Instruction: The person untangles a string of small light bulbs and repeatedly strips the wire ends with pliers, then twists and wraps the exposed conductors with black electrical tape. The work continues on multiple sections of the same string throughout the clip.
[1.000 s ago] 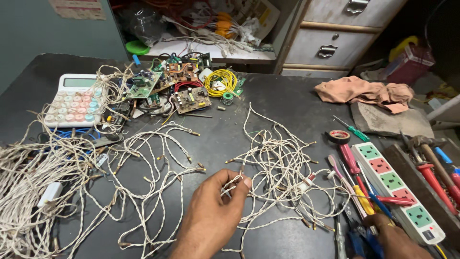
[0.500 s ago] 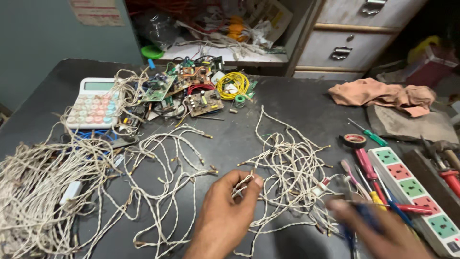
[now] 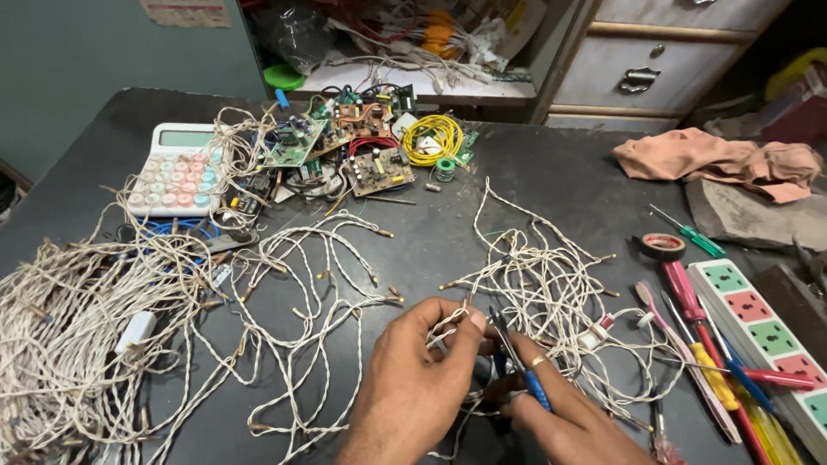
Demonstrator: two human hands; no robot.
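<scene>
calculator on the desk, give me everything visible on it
The calculator is a white plastic desktop model lying face up near the far left of the dark table, slightly tilted toward the camera. It has a pale greenish display strip along its top edge and rows of round pastel keys in pink, cream and light blue. Strands of the twisted white wire drape over its right side, and its lower edge meets the wire tangle and a blue cable. Neither hand touches it.

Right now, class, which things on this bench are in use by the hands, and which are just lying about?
In use:
left hand
right hand
white twisted wire strand
blue-handled cutting pliers

Lying about:
white calculator with pastel keys
green circuit boards
yellow wire coil
crumpled orange cloth
white socket strip
</scene>
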